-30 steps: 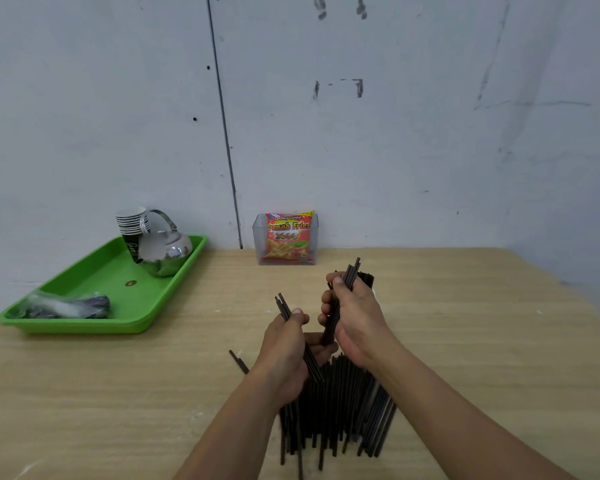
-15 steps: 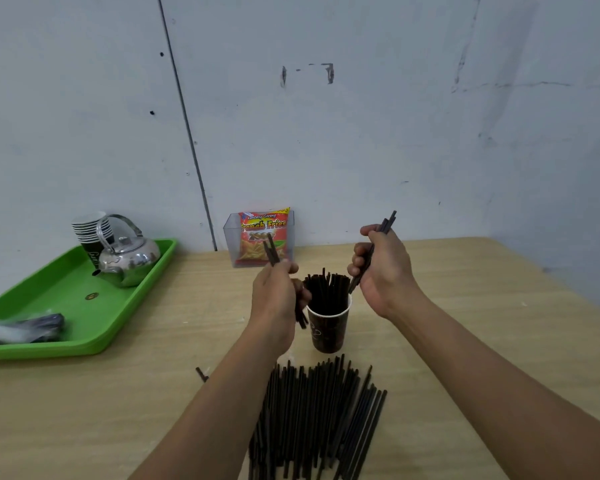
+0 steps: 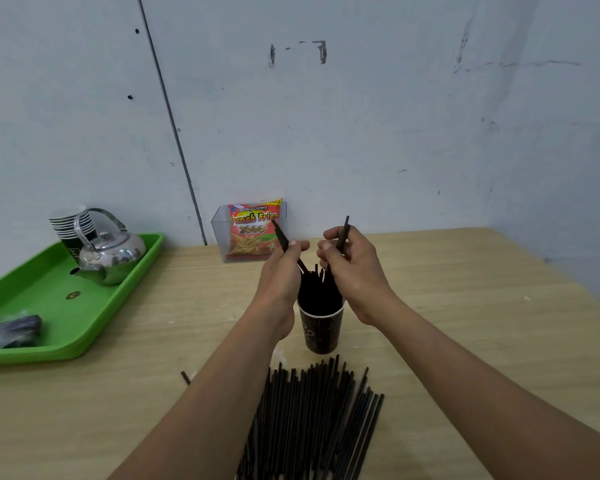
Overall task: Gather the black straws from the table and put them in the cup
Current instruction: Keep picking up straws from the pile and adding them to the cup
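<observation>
1. Centrally in the head view, a dark paper cup (image 3: 321, 332) stands upright on the wooden table (image 3: 465, 323). It is already packed with black straws (image 3: 317, 289) that rise above its rim.
2. Just left of the cup and above its rim, the left hand (image 3: 279, 282) pinches a left-hand bunch (image 3: 280, 235) of straws between thumb and curled fingers. The bunch tilts, with its lower ends pointing down toward the cup's mouth.
3. Just right of the cup, the right hand (image 3: 355, 271) has its fingers curled round a second bunch (image 3: 343, 232). This bunch is held nearly upright, and its lower end disappears among the straws in the cup.
4. Each hand seems to hold only a few straws, though the exact count is too fine to tell.
5. In front of the cup, nearer the camera, a loose pile (image 3: 312, 420) of straws lies flat on the table. They are roughly parallel and partly covered by both forearms.
6. Front-left of the cup, one stray straw (image 3: 185, 377) pokes out from under the left forearm.
7. Behind the cup, against the wall, a clear plastic box (image 3: 219, 237) holds a red snack packet (image 3: 253, 230).
8. Well to the left of the cup sits a green tray (image 3: 49, 306). It carries a steel kettle (image 3: 113, 252), a stack of paper cups (image 3: 68, 220) behind the kettle, and a blurred wrapped bundle (image 3: 11, 329) at its near end.
</observation>
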